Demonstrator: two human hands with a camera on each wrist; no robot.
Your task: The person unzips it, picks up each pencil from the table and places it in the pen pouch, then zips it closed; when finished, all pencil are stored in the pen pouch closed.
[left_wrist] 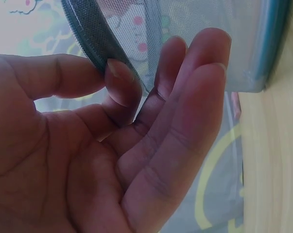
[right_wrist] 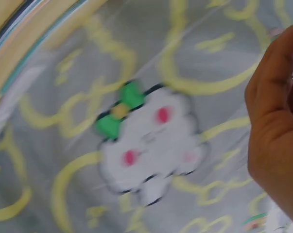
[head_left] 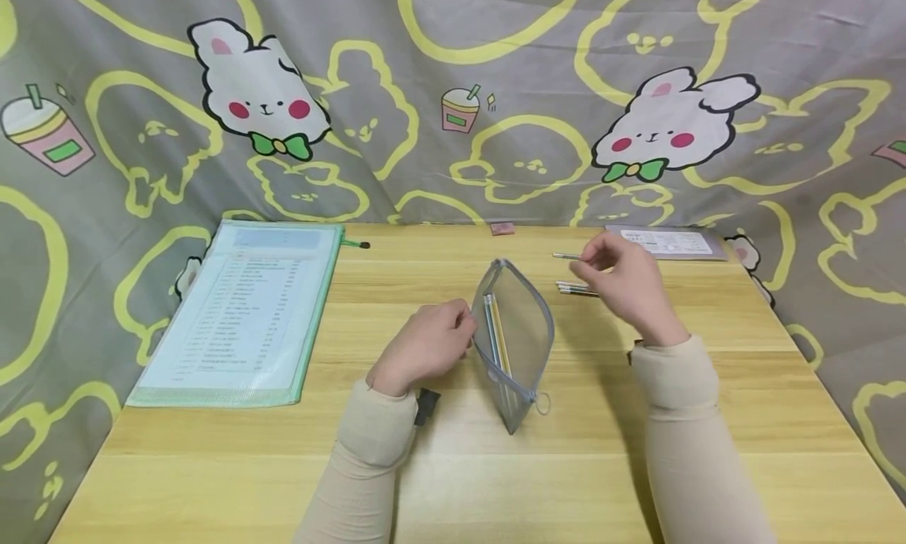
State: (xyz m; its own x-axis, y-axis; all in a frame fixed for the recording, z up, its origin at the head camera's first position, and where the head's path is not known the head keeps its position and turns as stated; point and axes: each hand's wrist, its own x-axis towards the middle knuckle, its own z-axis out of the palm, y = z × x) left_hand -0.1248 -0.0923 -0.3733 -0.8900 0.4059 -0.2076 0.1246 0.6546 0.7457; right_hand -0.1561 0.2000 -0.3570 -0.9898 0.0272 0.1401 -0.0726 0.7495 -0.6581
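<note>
A grey mesh zipper pouch [head_left: 527,336] stands unzipped on the table, with a few pencils [head_left: 499,332] leaning inside it. At its left side my left hand [head_left: 428,343] pinches the zipper edge [left_wrist: 90,36] between thumb and index finger; the other fingers extend beside the mesh. My right hand [head_left: 626,281], to the right of the pouch, pinches a pencil [head_left: 564,255] that sticks out leftward from the fingertips. Below that hand several more pencils [head_left: 576,288] lie on the table, partly covered by it. The right wrist view shows only part of the hand [right_wrist: 277,111].
On the left lies a green-edged zipper folder [head_left: 233,316] holding a printed sheet. A small pink eraser-like block [head_left: 502,229] sits at the table's back edge. Behind the right hand is a grey flat packet with a white label [head_left: 672,243]. Patterned curtain [head_left: 425,96] encloses the table.
</note>
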